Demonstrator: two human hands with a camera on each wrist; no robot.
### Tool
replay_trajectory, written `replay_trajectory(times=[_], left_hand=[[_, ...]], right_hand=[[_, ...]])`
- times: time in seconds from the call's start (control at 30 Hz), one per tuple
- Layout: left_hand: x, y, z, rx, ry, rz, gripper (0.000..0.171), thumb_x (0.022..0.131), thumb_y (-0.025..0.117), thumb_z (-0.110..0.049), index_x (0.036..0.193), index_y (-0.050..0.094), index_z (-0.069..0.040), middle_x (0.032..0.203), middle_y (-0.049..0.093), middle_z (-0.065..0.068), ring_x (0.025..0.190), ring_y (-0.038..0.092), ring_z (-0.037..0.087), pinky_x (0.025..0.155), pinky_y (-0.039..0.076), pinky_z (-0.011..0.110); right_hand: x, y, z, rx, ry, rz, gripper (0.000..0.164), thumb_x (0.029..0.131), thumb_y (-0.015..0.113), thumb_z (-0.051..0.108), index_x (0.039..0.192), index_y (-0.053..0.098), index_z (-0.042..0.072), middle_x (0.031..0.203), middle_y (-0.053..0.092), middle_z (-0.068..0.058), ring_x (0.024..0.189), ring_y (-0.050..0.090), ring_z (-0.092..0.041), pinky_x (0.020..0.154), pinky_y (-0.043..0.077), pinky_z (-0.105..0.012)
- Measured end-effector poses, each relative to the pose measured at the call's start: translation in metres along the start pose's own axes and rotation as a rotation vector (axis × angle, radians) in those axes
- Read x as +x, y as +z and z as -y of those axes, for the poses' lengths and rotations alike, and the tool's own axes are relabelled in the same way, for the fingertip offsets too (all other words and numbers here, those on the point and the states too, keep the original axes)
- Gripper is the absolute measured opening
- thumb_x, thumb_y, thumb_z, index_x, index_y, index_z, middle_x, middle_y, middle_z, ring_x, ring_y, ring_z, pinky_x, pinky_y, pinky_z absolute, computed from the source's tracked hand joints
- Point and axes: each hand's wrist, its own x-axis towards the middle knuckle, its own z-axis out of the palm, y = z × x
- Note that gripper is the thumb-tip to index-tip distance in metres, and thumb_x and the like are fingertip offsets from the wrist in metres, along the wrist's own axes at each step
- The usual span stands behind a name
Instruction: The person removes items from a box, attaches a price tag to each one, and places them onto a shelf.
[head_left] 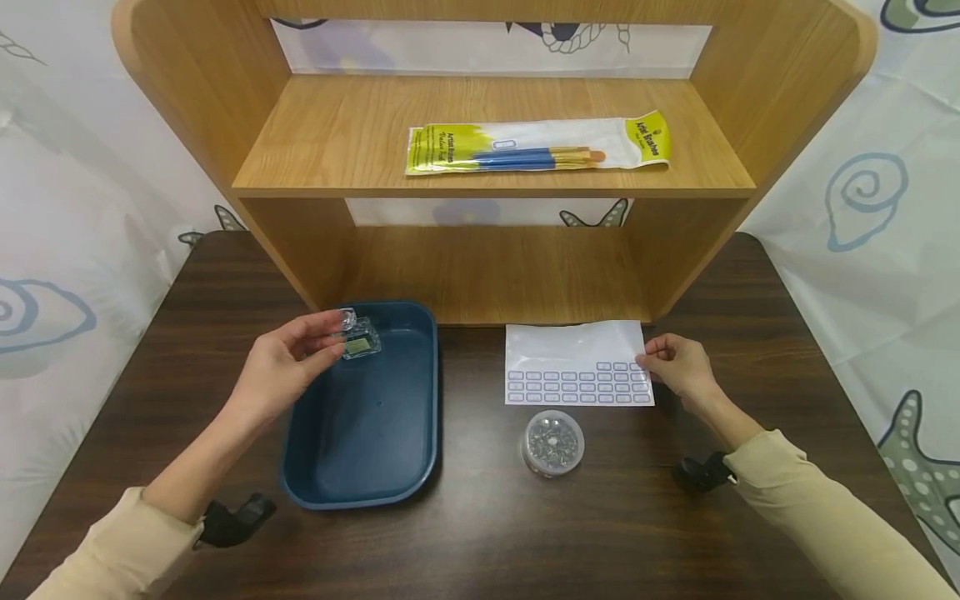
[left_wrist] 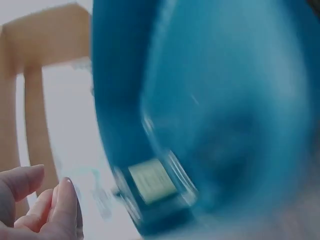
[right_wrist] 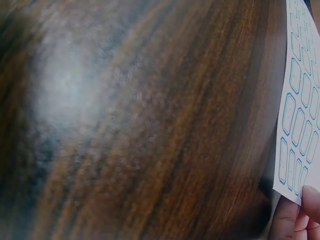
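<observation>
A clear glass bottle (head_left: 362,340) with a pale label lies in the upper left of a blue tray (head_left: 300,479), its clear cap (head_left: 348,318) toward the tray's rim. My left hand (head_left: 288,358) is beside the bottle, fingertips near the cap. In the left wrist view a gap shows between the fingers (left_wrist: 65,205) and the bottle (left_wrist: 152,180). At the right, my right hand (head_left: 678,365) pinches the right edge of a white sticker sheet (head_left: 570,350) printed with rows of small blue-bordered labels. The thumb (right_wrist: 311,199) lies over the sheet's edge, other fingers beneath.
A round clear tub (head_left: 553,443) of small metallic pieces stands just below the sheet. Behind, a wooden shelf unit (head_left: 487,92) holds a packet of artist brushes (head_left: 536,146) on its upper board. Everything stands on a dark wooden table (head_left: 480,533).
</observation>
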Motion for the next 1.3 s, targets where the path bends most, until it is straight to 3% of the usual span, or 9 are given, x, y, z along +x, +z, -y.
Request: replay_trajectory(times=[0.1, 0.23, 0.33, 0.47, 0.6, 0.77, 1.03, 1.3], left_hand=[[0.005, 0.02, -0.02, -0.058, 0.015, 0.089, 0.047, 0.1, 0.064, -0.002, 0.145, 0.053, 0.006, 0.136, 0.062, 0.03, 0.1, 0.062, -0.01, 0.084, 0.052, 0.007], [0.016, 0.048, -0.037, -0.108, 0.022, 0.208, 0.047, 0.101, 0.062, -0.002, 0.146, 0.051, 0.007, 0.137, 0.062, 0.029, 0.114, 0.068, 0.019, 0.089, 0.053, 0.011], [0.028, 0.072, -0.044, -0.151, -0.015, 0.279, 0.048, 0.102, 0.06, -0.002, 0.147, 0.049, 0.006, 0.14, 0.06, 0.028, 0.124, 0.064, 0.036, 0.096, 0.055, 0.019], [0.045, 0.104, -0.05, -0.221, -0.099, 0.328, 0.051, 0.101, 0.058, -0.001, 0.15, 0.044, 0.008, 0.144, 0.055, 0.031, 0.132, 0.059, 0.04, 0.108, 0.053, 0.036], [0.058, 0.129, -0.052, -0.263, -0.167, 0.31, 0.055, 0.1, 0.058, 0.0, 0.151, 0.04, 0.01, 0.148, 0.051, 0.032, 0.136, 0.055, 0.042, 0.115, 0.046, 0.047], [0.064, 0.149, -0.052, -0.265, -0.217, 0.269, 0.058, 0.099, 0.059, 0.003, 0.152, 0.037, 0.012, 0.15, 0.049, 0.033, 0.138, 0.054, 0.043, 0.116, 0.044, 0.049], [0.069, 0.168, -0.047, -0.231, -0.283, 0.237, 0.061, 0.097, 0.06, 0.003, 0.153, 0.035, 0.011, 0.152, 0.048, 0.031, 0.139, 0.053, 0.042, 0.115, 0.046, 0.048], [0.073, 0.176, -0.044, -0.205, -0.362, 0.225, 0.062, 0.098, 0.062, 0.0, 0.154, 0.037, 0.007, 0.152, 0.05, 0.028, 0.144, 0.047, 0.039, 0.117, 0.043, 0.046]], right_hand=[[0.0, 0.0, -0.001, 0.015, -0.001, -0.007, 0.023, 0.096, 0.067, -0.001, 0.112, 0.058, -0.015, 0.082, 0.058, 0.0, 0.073, 0.056, -0.006, 0.066, 0.056, -0.012], [-0.001, -0.001, -0.001, 0.029, 0.004, -0.008, 0.025, 0.096, 0.068, 0.0, 0.114, 0.058, -0.015, 0.083, 0.058, 0.0, 0.074, 0.056, -0.006, 0.067, 0.056, -0.012], [-0.001, -0.001, -0.002, 0.032, 0.007, -0.011, 0.025, 0.096, 0.068, 0.0, 0.114, 0.059, -0.014, 0.083, 0.058, 0.001, 0.075, 0.057, -0.007, 0.067, 0.056, -0.012], [-0.003, -0.003, -0.002, 0.048, 0.01, -0.016, 0.023, 0.096, 0.068, 0.0, 0.112, 0.059, -0.014, 0.081, 0.058, 0.003, 0.074, 0.057, -0.005, 0.067, 0.056, -0.013], [-0.004, -0.003, -0.003, 0.064, 0.011, -0.022, 0.023, 0.096, 0.069, 0.0, 0.111, 0.059, -0.014, 0.081, 0.059, 0.003, 0.073, 0.057, -0.004, 0.067, 0.056, -0.013], [-0.003, -0.003, -0.003, 0.062, 0.003, -0.026, 0.025, 0.096, 0.069, 0.001, 0.113, 0.059, -0.013, 0.084, 0.06, 0.001, 0.074, 0.058, -0.004, 0.068, 0.057, -0.013], [-0.001, -0.002, -0.003, 0.073, 0.003, -0.033, 0.024, 0.096, 0.069, 0.001, 0.112, 0.059, -0.013, 0.083, 0.06, 0.002, 0.074, 0.058, -0.004, 0.068, 0.056, -0.013], [-0.001, -0.002, -0.003, 0.103, -0.018, -0.04, 0.019, 0.096, 0.067, -0.002, 0.109, 0.059, -0.013, 0.079, 0.058, 0.006, 0.073, 0.057, -0.002, 0.067, 0.056, -0.013]])
